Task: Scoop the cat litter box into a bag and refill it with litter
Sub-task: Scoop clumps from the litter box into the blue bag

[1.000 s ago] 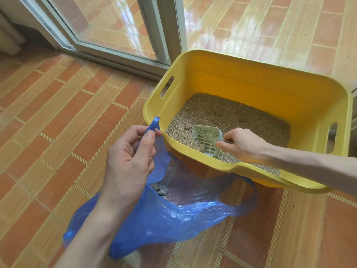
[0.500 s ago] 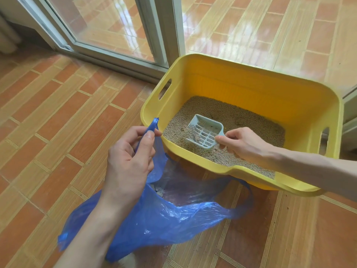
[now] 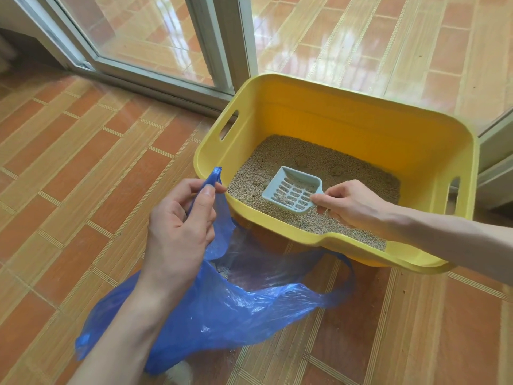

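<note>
A yellow plastic litter box [image 3: 361, 129] sits on the tiled floor [image 3: 69, 162] beside a sliding glass door [image 3: 144, 31]; a layer of tan granular litter [image 3: 319, 162] covers its bottom. The right hand [image 3: 352, 205] reaches over the near rim and curls its fingers round the handle of a pale blue slotted scoop [image 3: 293, 191]; the scoop lies inside the box just above the litter, a few small clumps on its slots. The left hand [image 3: 180, 226] pinches one handle loop of a blue plastic bag [image 3: 222, 309] between thumb and fingers, lifting it just beside the box's near left corner; the rest of the bag spreads on the floor in front of the box, mouth open, some grey clumps visible inside.
</note>
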{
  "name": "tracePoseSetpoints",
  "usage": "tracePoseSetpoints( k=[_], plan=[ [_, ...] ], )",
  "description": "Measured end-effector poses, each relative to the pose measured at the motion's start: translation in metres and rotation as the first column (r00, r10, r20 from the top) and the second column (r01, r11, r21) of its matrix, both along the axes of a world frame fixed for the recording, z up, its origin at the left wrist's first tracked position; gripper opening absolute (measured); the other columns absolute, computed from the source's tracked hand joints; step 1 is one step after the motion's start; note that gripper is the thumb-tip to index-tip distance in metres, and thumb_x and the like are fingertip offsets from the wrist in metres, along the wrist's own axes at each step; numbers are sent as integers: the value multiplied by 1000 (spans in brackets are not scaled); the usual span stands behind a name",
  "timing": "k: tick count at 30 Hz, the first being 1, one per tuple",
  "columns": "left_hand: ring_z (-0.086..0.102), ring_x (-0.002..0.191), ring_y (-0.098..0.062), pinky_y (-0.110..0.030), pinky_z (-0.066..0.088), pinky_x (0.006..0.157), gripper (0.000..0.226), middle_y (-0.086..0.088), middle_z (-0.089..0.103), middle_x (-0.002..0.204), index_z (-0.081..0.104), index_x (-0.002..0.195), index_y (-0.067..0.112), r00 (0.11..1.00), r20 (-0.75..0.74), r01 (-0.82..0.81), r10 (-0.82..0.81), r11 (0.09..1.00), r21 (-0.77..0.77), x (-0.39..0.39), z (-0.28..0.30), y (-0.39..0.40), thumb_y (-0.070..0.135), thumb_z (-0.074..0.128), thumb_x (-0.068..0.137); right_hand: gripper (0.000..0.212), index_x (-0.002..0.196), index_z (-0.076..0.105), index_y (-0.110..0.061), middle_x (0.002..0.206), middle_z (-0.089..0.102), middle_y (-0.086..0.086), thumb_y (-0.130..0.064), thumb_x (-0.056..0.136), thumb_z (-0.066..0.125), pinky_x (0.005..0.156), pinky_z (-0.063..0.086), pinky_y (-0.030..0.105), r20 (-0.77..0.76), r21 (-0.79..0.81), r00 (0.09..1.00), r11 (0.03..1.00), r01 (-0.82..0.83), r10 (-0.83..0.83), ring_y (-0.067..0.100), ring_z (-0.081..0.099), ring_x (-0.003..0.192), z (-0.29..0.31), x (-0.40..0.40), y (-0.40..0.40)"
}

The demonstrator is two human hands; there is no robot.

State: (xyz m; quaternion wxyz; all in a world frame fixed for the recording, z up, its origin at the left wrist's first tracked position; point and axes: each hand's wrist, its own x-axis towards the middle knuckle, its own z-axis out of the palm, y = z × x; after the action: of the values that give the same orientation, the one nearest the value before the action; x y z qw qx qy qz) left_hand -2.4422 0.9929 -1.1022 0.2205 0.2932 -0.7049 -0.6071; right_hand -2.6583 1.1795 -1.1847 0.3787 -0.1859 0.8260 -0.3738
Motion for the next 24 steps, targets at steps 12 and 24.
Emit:
tracePoseSetpoints(
  k=[12,24],
  plan=[
    [23,47,-15,-27,21,43,22,5,31,56,69,101,9,1000,-28,-11,11,1000,-5,3,5,-1,16,49,107,48,75,73,-16,53,47,-4,-58,92,58,50,31,32,-195,-105,961,970,-221,198,14,38,51,81,31,16],
    [16,52,-27,-28,19,43,22,-5,25,61,68,103,8,998,-52,21,-21,1000,-1,20,20,0,18,48,107,50,70,62,-11,52,51,-2,-55,94,58,44,28,24,-253,117,876,912,-393,410,10,36,45,62,99,10]
  ],
)
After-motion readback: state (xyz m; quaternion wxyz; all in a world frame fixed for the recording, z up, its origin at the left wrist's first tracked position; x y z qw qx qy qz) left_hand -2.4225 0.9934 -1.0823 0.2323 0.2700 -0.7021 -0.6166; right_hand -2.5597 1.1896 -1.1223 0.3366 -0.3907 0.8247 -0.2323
